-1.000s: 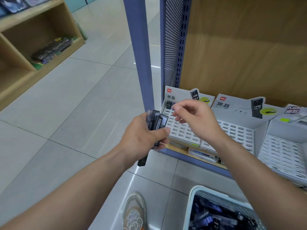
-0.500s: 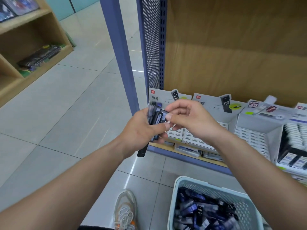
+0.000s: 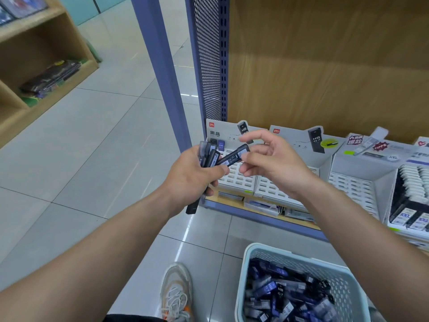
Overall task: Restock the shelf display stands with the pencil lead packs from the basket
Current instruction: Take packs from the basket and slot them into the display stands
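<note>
Pale grey floor tiles run past a blue post. Right of the post, a wood-backed shelf carries four display stands; left of it stands one other wooden shelf unit. One basket of pencil lead packs sits below-right of the post, with one shoe beneath it. Just right of the post, the left hand has its fingers clamped on a bundle of at least three packs. The right hand pinches one pack fanned out from the bundle.

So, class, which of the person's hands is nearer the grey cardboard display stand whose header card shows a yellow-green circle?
Right. The right hand is in front of that grey cardboard display stand, overlapping it; the left hand sits further left, holding dark pencil lead packs.
</note>
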Motion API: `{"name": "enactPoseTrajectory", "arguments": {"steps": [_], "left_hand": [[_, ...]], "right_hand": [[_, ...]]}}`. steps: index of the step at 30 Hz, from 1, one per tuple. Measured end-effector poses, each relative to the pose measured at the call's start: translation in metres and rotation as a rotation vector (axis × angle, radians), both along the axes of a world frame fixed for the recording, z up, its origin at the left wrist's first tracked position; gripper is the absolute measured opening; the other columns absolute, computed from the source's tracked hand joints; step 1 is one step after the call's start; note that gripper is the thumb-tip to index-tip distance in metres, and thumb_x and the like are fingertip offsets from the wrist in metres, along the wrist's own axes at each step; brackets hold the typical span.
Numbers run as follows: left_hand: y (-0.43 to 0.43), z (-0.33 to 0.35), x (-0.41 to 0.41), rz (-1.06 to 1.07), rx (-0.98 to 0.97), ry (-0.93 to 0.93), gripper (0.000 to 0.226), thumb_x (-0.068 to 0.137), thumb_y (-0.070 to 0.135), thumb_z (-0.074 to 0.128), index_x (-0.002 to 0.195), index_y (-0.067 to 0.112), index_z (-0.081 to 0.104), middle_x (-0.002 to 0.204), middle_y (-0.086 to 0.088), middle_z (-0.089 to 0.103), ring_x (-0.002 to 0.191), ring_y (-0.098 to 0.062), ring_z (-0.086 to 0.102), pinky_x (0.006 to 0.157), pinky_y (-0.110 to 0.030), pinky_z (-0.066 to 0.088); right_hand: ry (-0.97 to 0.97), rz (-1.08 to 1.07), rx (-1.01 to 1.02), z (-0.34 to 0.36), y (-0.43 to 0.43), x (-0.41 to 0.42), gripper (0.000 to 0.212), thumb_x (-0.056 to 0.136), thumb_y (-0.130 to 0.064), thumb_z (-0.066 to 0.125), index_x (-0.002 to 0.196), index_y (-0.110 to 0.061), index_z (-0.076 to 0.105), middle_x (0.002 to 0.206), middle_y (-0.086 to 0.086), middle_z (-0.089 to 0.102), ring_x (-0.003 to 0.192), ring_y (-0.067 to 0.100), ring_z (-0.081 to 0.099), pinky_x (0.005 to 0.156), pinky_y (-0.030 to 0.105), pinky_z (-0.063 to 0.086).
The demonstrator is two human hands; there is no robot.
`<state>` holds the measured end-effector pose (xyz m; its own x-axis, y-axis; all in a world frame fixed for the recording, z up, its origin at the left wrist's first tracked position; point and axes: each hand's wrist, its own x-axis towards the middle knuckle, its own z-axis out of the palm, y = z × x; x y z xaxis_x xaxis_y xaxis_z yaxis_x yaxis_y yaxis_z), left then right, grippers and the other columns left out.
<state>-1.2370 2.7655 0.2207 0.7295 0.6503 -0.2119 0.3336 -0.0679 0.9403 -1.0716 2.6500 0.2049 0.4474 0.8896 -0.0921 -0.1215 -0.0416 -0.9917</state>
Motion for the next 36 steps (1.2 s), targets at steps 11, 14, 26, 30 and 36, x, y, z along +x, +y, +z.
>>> {"name": "enactPoseTrajectory", "arguments": {"steps": [11,14,26,30,36], "left_hand": [[0.000,-0.007,-0.001,0.001,0.081,0.061,0.018,0.089,0.021,0.077,0.095,0.029,0.062,0.080,0.000,0.073,0.052,-0.003,0.060,0.048,-0.020,0.051],[0.002,-0.009,-0.006,0.010,0.101,0.075,0.019,0.090,0.017,0.076,0.094,0.028,0.061,0.071,0.005,0.068,0.051,-0.002,0.058,0.047,-0.019,0.049],[0.036,-0.020,-0.048,0.106,0.061,0.074,0.020,0.086,0.023,0.080,0.093,0.020,0.062,0.062,0.014,0.064,0.055,-0.008,0.062,0.051,-0.021,0.052],[0.043,-0.025,-0.058,0.146,0.030,0.077,0.019,0.085,0.023,0.080,0.091,0.020,0.062,0.064,0.011,0.063,0.058,-0.013,0.063,0.053,-0.024,0.054],[0.053,-0.025,-0.061,0.193,-0.006,0.060,0.022,0.085,0.019,0.080,0.096,0.013,0.063,0.069,0.004,0.065,0.058,-0.013,0.067,0.052,-0.022,0.053]], "right_hand": [[-0.134,-0.023,0.024,-0.006,0.000,0.013,0.027,0.080,0.004,0.077,0.091,-0.020,0.078,0.097,0.012,0.076,0.086,0.020,0.073,0.081,0.030,0.058],[-0.128,-0.105,-0.025,-0.014,0.005,0.017,0.037,0.068,-0.003,0.087,0.095,-0.026,0.075,0.097,0.008,0.076,0.091,0.026,0.074,0.082,0.036,0.060],[-0.594,-0.301,-0.269,-0.099,0.107,0.041,0.012,0.085,-0.013,0.077,0.087,-0.022,0.070,0.077,-0.008,0.069,0.073,0.008,0.066,0.072,0.027,0.056],[-0.694,-0.317,-0.262,-0.118,0.140,0.040,0.010,0.088,-0.009,0.073,0.092,-0.018,0.071,0.080,-0.006,0.068,0.074,0.008,0.066,0.076,0.024,0.056],[-0.862,-0.294,-0.238,-0.138,0.152,0.039,0.012,0.090,-0.008,0.069,0.099,-0.014,0.073,0.083,-0.002,0.070,0.076,0.014,0.066,0.081,0.031,0.057]]}}
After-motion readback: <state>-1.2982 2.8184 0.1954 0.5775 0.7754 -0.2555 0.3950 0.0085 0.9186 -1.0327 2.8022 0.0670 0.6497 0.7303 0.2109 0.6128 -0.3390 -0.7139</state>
